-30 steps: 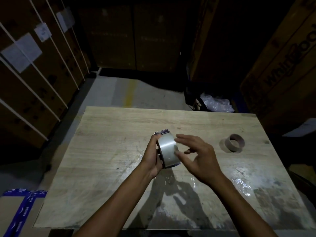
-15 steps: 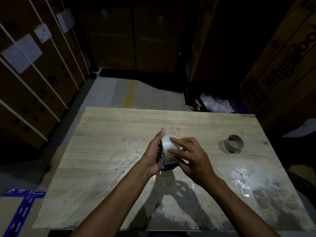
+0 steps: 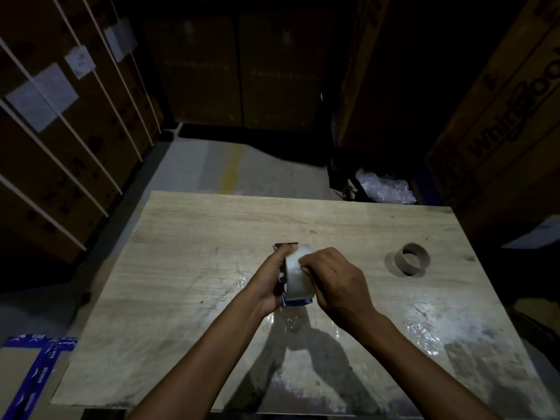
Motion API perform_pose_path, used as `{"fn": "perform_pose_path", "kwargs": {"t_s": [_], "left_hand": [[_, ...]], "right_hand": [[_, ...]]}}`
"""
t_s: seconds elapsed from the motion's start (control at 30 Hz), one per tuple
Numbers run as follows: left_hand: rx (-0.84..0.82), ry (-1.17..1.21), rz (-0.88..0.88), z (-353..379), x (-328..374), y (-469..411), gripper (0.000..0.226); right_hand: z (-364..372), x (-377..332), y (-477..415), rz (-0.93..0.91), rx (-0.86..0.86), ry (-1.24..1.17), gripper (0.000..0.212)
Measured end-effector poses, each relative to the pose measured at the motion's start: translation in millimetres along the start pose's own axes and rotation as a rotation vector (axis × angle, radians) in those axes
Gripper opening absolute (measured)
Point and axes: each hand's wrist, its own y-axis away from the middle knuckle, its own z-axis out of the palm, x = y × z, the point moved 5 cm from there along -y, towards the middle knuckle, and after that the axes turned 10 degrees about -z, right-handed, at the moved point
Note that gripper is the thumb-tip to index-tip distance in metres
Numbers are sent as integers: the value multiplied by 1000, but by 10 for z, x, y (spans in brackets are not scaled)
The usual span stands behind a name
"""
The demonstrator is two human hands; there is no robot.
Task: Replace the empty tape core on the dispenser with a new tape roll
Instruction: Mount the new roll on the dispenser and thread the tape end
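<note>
A pale new tape roll (image 3: 298,278) sits on a blue tape dispenser (image 3: 295,302), held just above the middle of the wooden table (image 3: 188,268). My left hand (image 3: 272,284) grips the dispenser from its left side, thumb up along the frame. My right hand (image 3: 333,281) covers the roll's right side, fingertips pinched on its top surface. The dispenser's dark blade end (image 3: 286,244) pokes out beyond the roll. An empty brown tape core (image 3: 412,259) stands on the table to the right, apart from both hands.
Tall cardboard boxes (image 3: 497,122) wall in the table at the right and left. A bin with crumpled plastic wrap (image 3: 385,189) sits behind the table's far edge. A box with blue tape (image 3: 33,368) lies at lower left. Shiny film patches mark the table's near right.
My right hand went from hovering open beside the roll to closing onto it, fingertips now pinched on its top. The dispenser tilted slightly; the empty core stayed put.
</note>
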Motion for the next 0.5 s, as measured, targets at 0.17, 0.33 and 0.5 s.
{"fn": "perform_pose_path", "kwargs": {"t_s": [0.17, 0.33, 0.5], "left_hand": [[61, -21, 107, 5, 52, -3, 48], [17, 32, 184, 99, 131, -6, 84], [29, 77, 296, 153, 213, -29, 75]], "right_hand": [[-118, 2, -38, -25, -19, 12, 13], [-118, -41, -101, -89, -107, -31, 6], [-117, -20, -73, 10, -247, -144, 23]]}}
